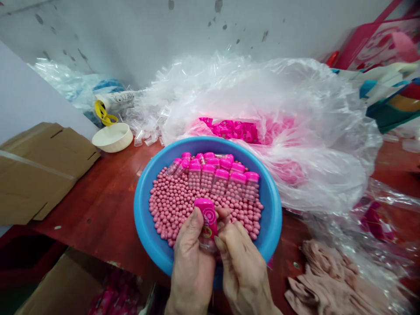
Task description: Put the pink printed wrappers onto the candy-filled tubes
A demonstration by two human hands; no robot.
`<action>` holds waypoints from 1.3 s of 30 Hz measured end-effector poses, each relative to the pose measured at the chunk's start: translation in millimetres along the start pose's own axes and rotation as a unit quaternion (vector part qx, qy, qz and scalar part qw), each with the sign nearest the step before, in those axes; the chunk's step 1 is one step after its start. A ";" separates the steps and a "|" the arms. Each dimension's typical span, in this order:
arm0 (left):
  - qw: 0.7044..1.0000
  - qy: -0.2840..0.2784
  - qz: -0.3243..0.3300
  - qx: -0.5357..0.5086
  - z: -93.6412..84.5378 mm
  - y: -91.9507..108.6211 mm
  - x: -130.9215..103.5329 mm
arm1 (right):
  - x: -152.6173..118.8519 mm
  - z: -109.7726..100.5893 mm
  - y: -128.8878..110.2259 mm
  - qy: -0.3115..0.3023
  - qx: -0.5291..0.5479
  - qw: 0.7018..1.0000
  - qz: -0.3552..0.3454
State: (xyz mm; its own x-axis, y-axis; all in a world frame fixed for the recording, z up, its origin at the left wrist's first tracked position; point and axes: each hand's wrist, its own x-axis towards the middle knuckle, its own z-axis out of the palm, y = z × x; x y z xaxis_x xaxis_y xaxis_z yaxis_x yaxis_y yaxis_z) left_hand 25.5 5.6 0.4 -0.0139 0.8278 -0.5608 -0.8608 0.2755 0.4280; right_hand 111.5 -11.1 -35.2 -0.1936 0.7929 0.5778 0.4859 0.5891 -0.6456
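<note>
Blue basin (141, 199), red table (98, 201), stained wall (144, 35)

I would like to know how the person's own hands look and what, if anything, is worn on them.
Both the left hand and the right hand are bare, with no gloves. No ring, watch or bracelet shows on the parts in view, and no sleeve can be seen.

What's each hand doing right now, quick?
Left hand: closed on the pink-capped container.
Right hand: fingers curled against its side.
</note>
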 end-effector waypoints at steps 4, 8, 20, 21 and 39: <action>1.000 0.020 0.001 0.023 4.1 1.1 -2.1 | 3.9 -6.0 -1.8 0.006 -0.025 0.999 0.033; 1.000 0.007 0.016 0.011 1.7 -1.0 -2.6 | 3.4 -4.0 -0.9 0.044 -0.080 0.996 -0.019; 0.999 -0.011 0.023 0.044 -1.8 -1.0 -4.2 | -17.2 2.3 4.8 0.044 -0.169 0.980 -0.092; 0.999 -0.016 0.024 0.046 -2.5 -2.3 -4.5 | -18.2 3.7 3.5 0.056 -0.165 0.982 -0.076; 0.998 -0.011 0.036 0.048 1.5 -6.5 -10.9 | -14.2 14.6 -3.4 0.154 -0.090 0.984 -0.005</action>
State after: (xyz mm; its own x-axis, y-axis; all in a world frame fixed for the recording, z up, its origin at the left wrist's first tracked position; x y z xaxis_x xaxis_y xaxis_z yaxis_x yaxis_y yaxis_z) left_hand 32.1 -4.5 4.8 -0.0621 0.8570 -0.5115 -0.8054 0.2597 0.5328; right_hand 100.1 -22.1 -48.5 0.0549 0.6867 0.7249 0.6334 0.5373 -0.5569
